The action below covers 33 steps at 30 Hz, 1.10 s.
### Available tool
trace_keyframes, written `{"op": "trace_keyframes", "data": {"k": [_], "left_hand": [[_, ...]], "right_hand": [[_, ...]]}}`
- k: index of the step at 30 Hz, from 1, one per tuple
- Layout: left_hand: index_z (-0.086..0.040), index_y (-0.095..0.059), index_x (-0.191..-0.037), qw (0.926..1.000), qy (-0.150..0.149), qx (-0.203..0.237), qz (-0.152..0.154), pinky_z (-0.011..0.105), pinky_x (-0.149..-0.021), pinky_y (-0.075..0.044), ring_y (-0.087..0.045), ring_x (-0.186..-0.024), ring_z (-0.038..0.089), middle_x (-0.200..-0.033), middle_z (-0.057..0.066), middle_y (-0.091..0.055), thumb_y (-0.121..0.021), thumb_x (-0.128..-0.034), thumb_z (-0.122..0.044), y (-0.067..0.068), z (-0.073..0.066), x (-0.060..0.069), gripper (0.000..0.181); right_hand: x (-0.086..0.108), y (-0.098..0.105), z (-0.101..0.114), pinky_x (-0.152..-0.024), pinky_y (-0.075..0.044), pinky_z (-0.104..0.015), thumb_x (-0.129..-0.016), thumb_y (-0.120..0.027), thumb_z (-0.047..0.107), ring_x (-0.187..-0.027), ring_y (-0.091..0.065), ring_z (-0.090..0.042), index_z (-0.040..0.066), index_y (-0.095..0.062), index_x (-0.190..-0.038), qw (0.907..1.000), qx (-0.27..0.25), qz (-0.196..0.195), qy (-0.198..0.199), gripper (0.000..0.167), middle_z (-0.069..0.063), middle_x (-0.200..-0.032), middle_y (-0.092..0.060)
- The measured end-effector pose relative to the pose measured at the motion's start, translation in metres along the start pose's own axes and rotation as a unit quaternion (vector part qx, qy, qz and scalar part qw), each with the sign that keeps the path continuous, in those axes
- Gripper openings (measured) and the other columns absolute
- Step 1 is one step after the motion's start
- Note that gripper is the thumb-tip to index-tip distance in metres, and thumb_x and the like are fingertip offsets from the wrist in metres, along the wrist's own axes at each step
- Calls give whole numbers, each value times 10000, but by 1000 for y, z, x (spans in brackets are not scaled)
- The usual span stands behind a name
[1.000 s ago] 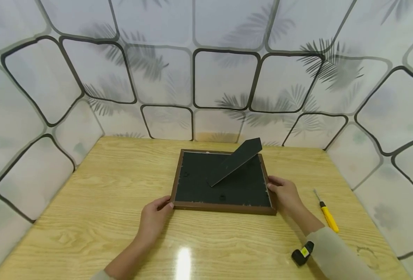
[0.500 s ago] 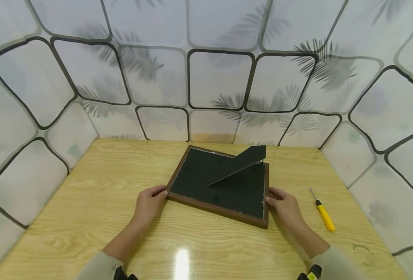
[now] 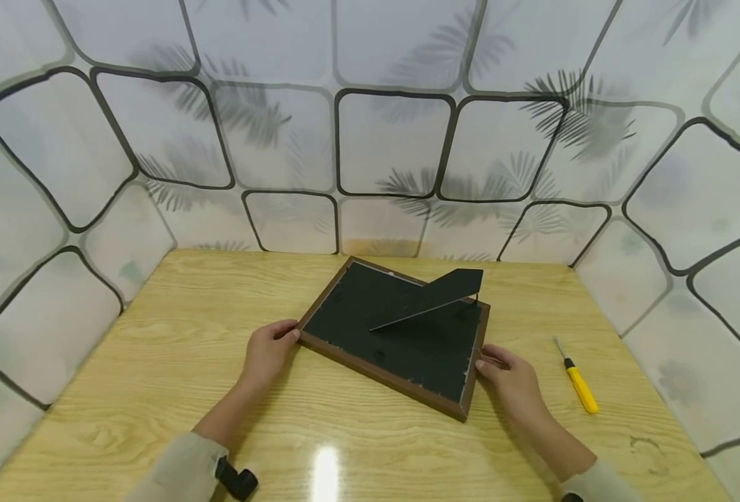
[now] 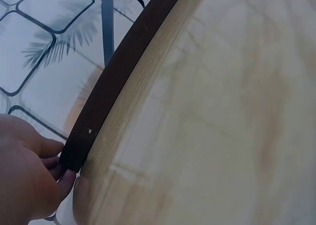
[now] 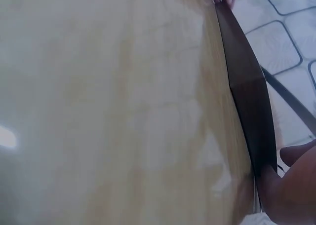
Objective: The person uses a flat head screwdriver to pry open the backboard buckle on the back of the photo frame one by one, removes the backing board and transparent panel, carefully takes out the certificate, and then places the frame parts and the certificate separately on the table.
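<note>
A picture frame (image 3: 376, 373) with a brown rim and black backing lies face down on the table, turned at an angle. Its black easel stand (image 3: 441, 293) is folded out and points up to the right. My left hand (image 3: 268, 354) holds the frame's near left corner between thumb and fingers. In the left wrist view that hand (image 4: 29, 170) grips the end of the dark rim (image 4: 111, 84). On the right edge, my right hand (image 3: 512, 380) pinches the rim. The right wrist view has its thumb (image 5: 281, 195) against the frame's side (image 5: 254, 111).
A yellow-handled screwdriver (image 3: 582, 389) lies on the wooden table (image 3: 175, 335) to the right of my right hand. Patterned cloth walls (image 3: 395, 146) enclose the table at the back and both sides. A black wrist device (image 3: 236, 480) sits at the left cuff.
The picture frame has turned clockwise on the table, its right near corner swinging toward me. Both hands have kept hold of it, the left moving slightly away from me, the right slightly nearer.
</note>
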<state>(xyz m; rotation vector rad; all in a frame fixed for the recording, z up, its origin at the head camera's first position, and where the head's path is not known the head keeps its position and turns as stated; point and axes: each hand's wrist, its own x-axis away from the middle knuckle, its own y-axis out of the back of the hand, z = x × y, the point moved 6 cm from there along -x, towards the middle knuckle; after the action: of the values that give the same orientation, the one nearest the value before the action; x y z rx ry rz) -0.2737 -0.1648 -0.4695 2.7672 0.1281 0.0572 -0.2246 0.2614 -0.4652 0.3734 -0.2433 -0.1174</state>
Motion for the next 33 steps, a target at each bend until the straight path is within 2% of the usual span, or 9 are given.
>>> {"op": "trace_keyframes", "data": {"k": [3,8,10,15,18,20,25,28,33], "left_hand": [[42,-594,-1365,9997,14,-53,-237,451,-1017,-506,-590,-1249,336,-1332,231,-635,-584,-1018,-116,1,-2,5,382],[35,-589,-1373,9988,94,-120,-458,368,-910,-542,-636,-1158,320,-1281,231,-660,-607,-1003,-121,-1,-2,15,402],[31,-588,-1376,9987,129,-102,-477,331,-879,-543,-643,-1148,316,-1273,231,-665,-620,-995,-123,-3,-2,18,413],[36,-557,-1405,9987,176,48,-468,275,-817,-534,-637,-1135,315,-1303,236,-644,-640,-979,-122,-8,-3,22,462],[31,-549,-1414,9985,211,98,-486,255,-795,-529,-633,-1126,310,-1316,230,-635,-644,-978,-125,-10,-3,23,473],[28,-555,-1410,9983,218,105,-526,249,-788,-526,-635,-1120,312,-1306,231,-639,-645,-978,-123,-10,-4,24,466],[16,-573,-1398,9978,249,88,-612,261,-804,-528,-639,-1118,312,-1280,231,-652,-651,-974,-126,-9,-4,25,455],[13,-561,-1411,9979,292,126,-563,280,-819,-536,-626,-1134,321,-1291,235,-641,-646,-979,-135,-9,-3,23,464],[21,-536,-1429,9976,334,197,-569,391,-921,-542,-585,-1209,348,-1353,245,-596,-630,-992,-143,-6,-3,17,476]], "right_hand": [[-17,9,3,-900,-475,-117,-1024,-585,172,-1283,-551,-253,-23,-467,-1479,9996,240,-77,136,509,-223,-1459,-535],[-49,21,10,-1109,-417,-352,-1048,-542,200,-1399,-441,-319,-23,-439,-1498,9978,535,-12,396,513,-222,-1526,-462],[-61,25,13,-1076,-446,-312,-1052,-542,213,-1392,-446,-331,-22,-446,-1494,9973,544,-2,491,510,-231,-1517,-467],[-85,28,17,-827,-463,-73,-1053,-539,173,-1287,-528,-281,-59,-421,-1495,9980,236,-15,586,513,-274,-1491,-466],[-96,30,17,-818,-444,-57,-1054,-528,148,-1328,-508,-298,-59,-400,-1507,9985,141,-40,526,514,-268,-1522,-434],[-100,29,17,-827,-434,-58,-1059,-520,155,-1403,-436,-352,-42,-414,-1507,9986,184,-36,503,501,-252,-1537,-427],[-105,26,17,-846,-463,-89,-1061,-520,167,-1405,-446,-337,-13,-460,-1490,9990,162,-44,416,469,-226,-1535,-444],[-105,27,16,-966,-489,-193,-1056,-532,164,-1408,-444,-339,-15,-469,-1484,9989,256,-77,386,468,-229,-1528,-452],[-100,27,12,-1124,-424,-421,-1046,-557,172,-1410,-439,-358,-24,-484,-1471,9978,458,-45,471,474,-241,-1510,-470]]}}
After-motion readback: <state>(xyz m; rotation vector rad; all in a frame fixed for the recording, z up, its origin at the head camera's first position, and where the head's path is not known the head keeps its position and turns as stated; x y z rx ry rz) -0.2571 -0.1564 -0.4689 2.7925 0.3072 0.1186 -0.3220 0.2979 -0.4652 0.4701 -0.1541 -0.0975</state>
